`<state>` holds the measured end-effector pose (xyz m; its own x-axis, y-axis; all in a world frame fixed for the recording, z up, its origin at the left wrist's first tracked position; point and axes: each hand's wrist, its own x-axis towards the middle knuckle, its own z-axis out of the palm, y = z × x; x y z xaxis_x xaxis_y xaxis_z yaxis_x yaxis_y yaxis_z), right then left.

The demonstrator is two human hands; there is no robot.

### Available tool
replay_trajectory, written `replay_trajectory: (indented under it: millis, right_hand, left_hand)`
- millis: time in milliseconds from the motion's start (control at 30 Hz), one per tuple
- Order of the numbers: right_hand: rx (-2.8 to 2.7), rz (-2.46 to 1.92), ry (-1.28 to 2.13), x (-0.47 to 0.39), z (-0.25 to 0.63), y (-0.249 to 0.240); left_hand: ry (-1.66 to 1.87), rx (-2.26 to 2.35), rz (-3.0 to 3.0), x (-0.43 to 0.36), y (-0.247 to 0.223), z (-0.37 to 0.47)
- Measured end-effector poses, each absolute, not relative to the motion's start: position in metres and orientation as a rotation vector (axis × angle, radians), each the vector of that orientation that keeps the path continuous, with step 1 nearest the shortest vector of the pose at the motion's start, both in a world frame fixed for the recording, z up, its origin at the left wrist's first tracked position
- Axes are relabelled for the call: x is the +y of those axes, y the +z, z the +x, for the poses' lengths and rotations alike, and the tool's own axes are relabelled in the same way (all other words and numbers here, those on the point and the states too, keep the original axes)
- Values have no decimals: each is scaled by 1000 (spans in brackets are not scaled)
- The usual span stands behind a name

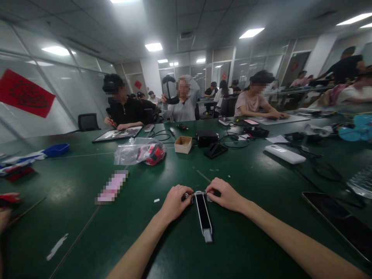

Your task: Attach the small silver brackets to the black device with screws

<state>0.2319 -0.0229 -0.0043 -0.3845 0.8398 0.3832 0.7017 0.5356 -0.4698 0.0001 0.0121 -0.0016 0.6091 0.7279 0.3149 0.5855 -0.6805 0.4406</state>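
Observation:
A narrow slab point(204, 213) with a black top and white rim lies lengthwise on the green table in front of me. At its near end sits a pale grey block point(208, 235). My left hand point(176, 201) is closed at the slab's far left corner, its fingertips on a small silver and dark part point(186, 196). On the opposite corner, my right hand point(225, 194) pinches a similar small part, mostly covered by the fingers. Both hands rest near the table top. The exact kind of slab cannot be made out.
Beyond my hands are a plastic bag point(128, 152) with red and black pieces, a small open box point(183, 144) and a black stand point(215, 150). A phone-like device point(337, 221) and cables lie right. Another person's hand point(4, 219) shows left. Several people sit opposite.

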Motion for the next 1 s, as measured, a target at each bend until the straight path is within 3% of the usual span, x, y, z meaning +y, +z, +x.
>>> replay_trajectory:
  millis: [400, 600, 767, 1000]
  right_hand:
    - [-2271, -1261, 165, -22, 241, 5]
    - [-2110, -1614, -50, -9, 290, 6]
    - [-2162, -1856, 62, -1, 316, -3]
    - [-2124, -1791, 133, 0, 313, -8]
  left_hand:
    - [695, 1068, 2584, 11, 1, 0]
    - [690, 1062, 2567, 11, 2, 0]
    - [698, 1059, 2545, 11, 0, -2]
    - [659, 1054, 2542, 9, 5, -2]
